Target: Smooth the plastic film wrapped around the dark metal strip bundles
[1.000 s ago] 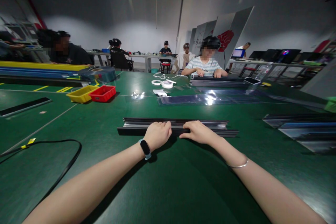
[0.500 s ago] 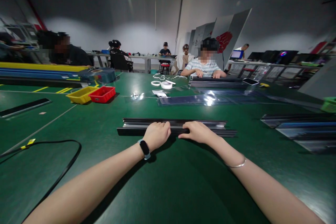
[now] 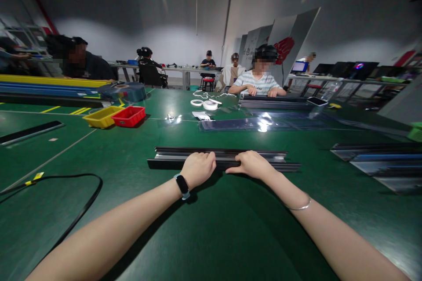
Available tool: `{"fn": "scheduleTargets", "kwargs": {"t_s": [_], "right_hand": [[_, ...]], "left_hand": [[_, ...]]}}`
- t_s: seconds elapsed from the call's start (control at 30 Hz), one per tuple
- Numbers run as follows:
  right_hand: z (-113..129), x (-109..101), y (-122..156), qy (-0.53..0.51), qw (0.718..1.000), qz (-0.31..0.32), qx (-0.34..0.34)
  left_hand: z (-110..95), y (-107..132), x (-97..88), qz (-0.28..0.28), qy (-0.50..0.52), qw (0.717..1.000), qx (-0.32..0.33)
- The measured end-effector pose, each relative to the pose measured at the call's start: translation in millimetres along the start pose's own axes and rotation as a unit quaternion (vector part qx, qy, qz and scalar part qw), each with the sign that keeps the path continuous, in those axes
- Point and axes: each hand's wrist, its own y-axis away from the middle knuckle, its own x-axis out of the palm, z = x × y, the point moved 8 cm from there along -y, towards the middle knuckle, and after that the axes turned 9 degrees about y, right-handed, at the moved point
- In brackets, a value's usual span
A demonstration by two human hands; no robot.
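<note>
A long black channel-shaped profile (image 3: 166, 164) lies crosswise on the green table (image 3: 211, 228), its hollow side up with a pale strip showing inside. My left hand (image 3: 198, 169) is closed over its near wall, left of the middle, knuckles up. On the right, my right hand (image 3: 252, 164) grips the same near wall, fingers reaching over into the channel and the thumb along the front. A gap separates the two hands. The fingertips of both are hidden inside the profile.
Beyond lie clear plastic strips (image 3: 231, 124) and white tape rolls (image 3: 210, 105). A yellow bin (image 3: 103, 117) and a red bin (image 3: 129, 117) stand left. More profiles (image 3: 379, 162) lie right; a black cable (image 3: 82, 210) curves at left. Across the table sits a co-worker (image 3: 259, 81).
My right hand has slid slightly to the right along the profile, its thumb more stretched out. My left hand stays nearly in place; the view has shifted a little.
</note>
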Motion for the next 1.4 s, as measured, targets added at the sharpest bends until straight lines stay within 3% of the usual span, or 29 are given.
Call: {"fn": "scheduleTargets", "kwargs": {"t_s": [1.4], "right_hand": [[7.7,-4.2,3.9,-0.011,0.999,-0.033,-0.03]], "left_hand": [[0.4,0.7,-1.5,-0.003,-0.007,1.0,-0.01]]}}
